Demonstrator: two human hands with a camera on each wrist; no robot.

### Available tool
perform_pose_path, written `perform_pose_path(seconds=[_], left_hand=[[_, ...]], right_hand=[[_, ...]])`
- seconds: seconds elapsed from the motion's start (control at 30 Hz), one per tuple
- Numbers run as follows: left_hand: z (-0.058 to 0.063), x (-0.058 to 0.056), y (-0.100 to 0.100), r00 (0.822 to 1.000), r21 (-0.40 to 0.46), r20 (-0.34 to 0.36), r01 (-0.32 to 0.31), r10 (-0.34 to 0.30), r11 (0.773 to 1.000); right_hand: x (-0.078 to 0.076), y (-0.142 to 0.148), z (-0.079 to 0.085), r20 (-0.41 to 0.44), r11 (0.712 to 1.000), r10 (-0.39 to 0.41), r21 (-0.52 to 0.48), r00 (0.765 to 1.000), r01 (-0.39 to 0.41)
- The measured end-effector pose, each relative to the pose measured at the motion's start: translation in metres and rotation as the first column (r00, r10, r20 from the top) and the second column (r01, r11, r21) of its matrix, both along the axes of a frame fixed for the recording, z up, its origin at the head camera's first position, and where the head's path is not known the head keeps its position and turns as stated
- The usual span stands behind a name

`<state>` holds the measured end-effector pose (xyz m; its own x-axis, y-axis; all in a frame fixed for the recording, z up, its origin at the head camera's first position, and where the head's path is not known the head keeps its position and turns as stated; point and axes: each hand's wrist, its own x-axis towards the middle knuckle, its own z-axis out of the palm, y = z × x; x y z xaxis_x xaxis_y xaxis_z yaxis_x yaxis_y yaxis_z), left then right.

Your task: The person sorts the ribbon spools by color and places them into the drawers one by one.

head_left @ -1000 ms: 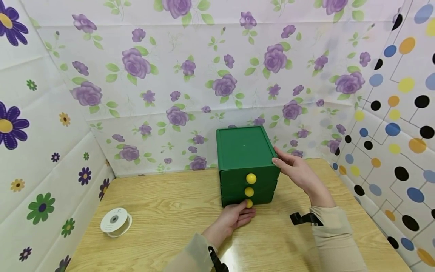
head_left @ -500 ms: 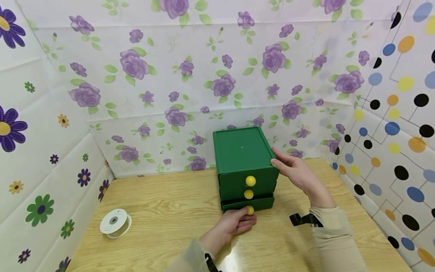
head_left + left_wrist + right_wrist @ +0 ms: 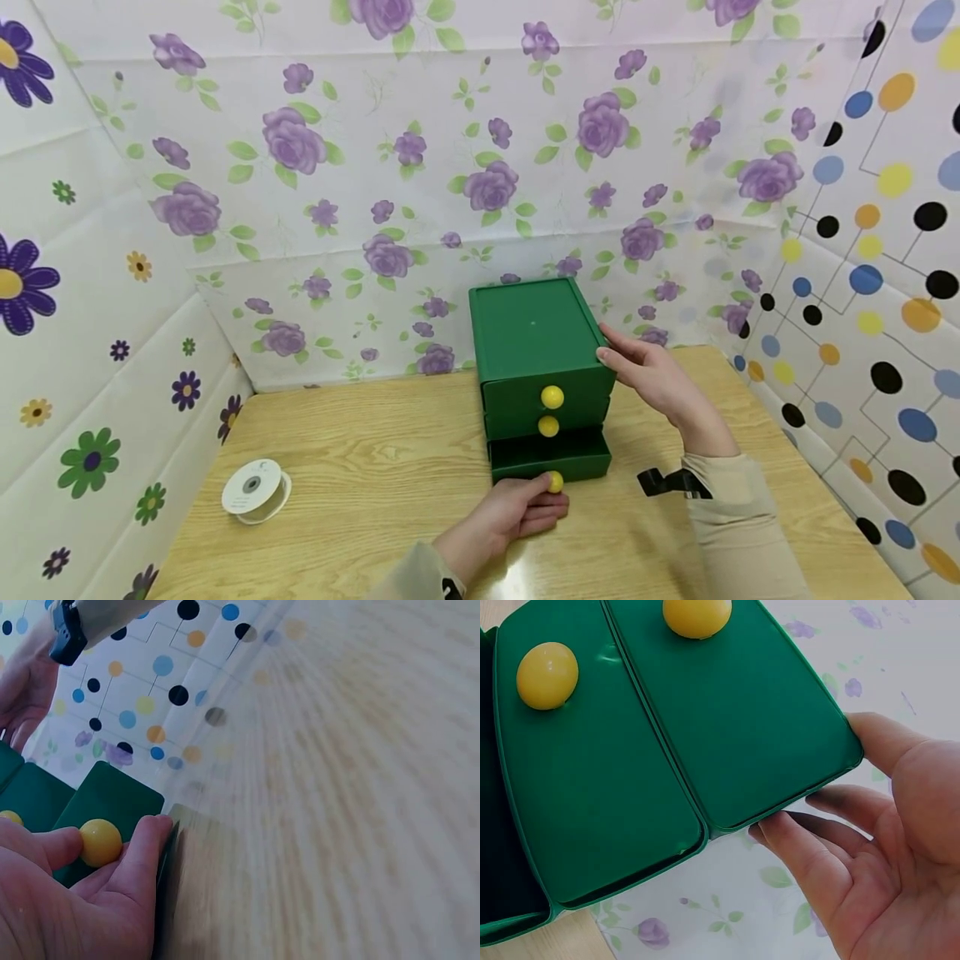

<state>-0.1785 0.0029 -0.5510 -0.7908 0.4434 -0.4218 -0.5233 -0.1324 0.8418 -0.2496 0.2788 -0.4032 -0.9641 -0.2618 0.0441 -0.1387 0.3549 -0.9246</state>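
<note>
A small green drawer cabinet (image 3: pixel 536 325) with round yellow knobs stands against the back. Its bottom drawer (image 3: pixel 592 467) is pulled partway out, and the dark inside shows as bare. My left hand (image 3: pixel 517 517) pinches that drawer's yellow knob (image 3: pixel 100 842) between thumb and fingers, low over the table. At the cabinet's upper right edge, my right hand (image 3: pixel 660 379) rests its thumb on the corner and its fairly straight fingers (image 3: pixel 802 859) along the side. The upper two drawers, with their knobs (image 3: pixel 547 675), are closed.
A white spool (image 3: pixel 251 487) lies on the left of the wooden table (image 3: pixel 360 450). Patterned sheets (image 3: pixel 337 208) hang at the back and on both sides, the back one close behind the cabinet. Black straps (image 3: pixel 675 483) sit at the wrists.
The bottom drawer has slid out toward me from closed, its knob still pinched in my left hand. My right hand has stayed against the cabinet's upper right edge.
</note>
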Motion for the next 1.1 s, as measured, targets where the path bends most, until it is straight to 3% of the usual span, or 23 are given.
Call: perform_pose_path(seconds=[0.5, 0.63, 1.1], left_hand=[[0.003, 0.036, 0.0, 0.997, -0.102, 0.052, 0.058, -0.053, 0.993], [0.002, 0.041, -0.001, 0.994, -0.12, 0.076, 0.089, -0.081, 0.989], [0.001, 0.053, -0.004, 0.989, -0.121, 0.053, 0.141, -0.136, 0.983]], right_hand=[[0.0, -0.001, -0.002, 0.002, 1.0, 0.0, -0.016, 1.0, 0.001], [0.0, -0.001, -0.003, -0.003, 1.0, -0.002, -0.007, 1.0, 0.002], [0.0, 0.0, -0.003, 0.001, 1.0, 0.003, -0.01, 1.0, -0.003]])
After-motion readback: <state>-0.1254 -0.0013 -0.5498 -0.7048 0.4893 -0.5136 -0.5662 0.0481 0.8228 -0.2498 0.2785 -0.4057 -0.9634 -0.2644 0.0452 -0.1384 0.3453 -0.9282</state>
